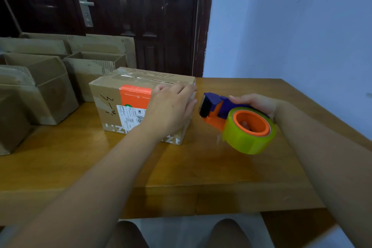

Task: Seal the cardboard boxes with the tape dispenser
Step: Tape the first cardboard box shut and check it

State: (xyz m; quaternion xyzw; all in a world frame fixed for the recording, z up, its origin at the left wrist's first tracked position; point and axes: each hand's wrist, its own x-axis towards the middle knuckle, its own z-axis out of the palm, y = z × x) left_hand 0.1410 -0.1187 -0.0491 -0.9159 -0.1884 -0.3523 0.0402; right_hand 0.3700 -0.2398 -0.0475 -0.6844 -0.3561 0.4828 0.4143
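While the left hand [171, 104] is lying flat, fingers straight, on the right end of the cardboard box [124, 94] near the table's [201, 167] far edge, the right hand [255, 102] is gripping the tape dispenser [227, 115] just beside it, likely risking a crooked strip if the box is sliding.

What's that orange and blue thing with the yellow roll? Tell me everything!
It is a plastic-looking tape dispenser with an orange frame and a blue handle. A roll of yellowish-green tape sits on its orange hub. The right hand grips the handle, holding it over the table, front end pointing at the cardboard box, just short of it.
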